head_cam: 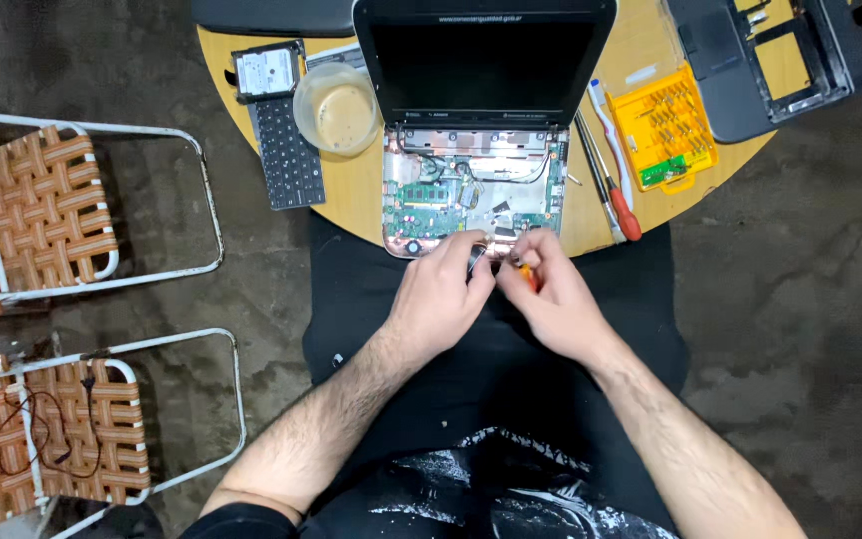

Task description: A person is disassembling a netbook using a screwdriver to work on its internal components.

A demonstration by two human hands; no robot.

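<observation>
Both forearms come up from the bottom of the head view, bare, angled inward so the hands meet at the near edge of the round wooden table. Left hand is knuckles-up, fingers curled down onto something small and dark at the front lip of the opened laptop, though what exactly it's pinching I can't tell. Right hand sits just beside it, nearly touching, fingers closed around a small orange-handled tool with the tip aimed at that same front edge. That laptop has its top cover off, green board and copper bits exposed, screen upright at the back, and its front edge hangs right at the table rim over the person's dark lap. Pretty cramped around it: detached keyboard and a plastic cup to the left, red-handled screwdriver and a yellow bit case to the right, another stripped laptop shell far right. Off the table there's more room, just two woven folding chairs well apart on the left over bare concrete.
</observation>
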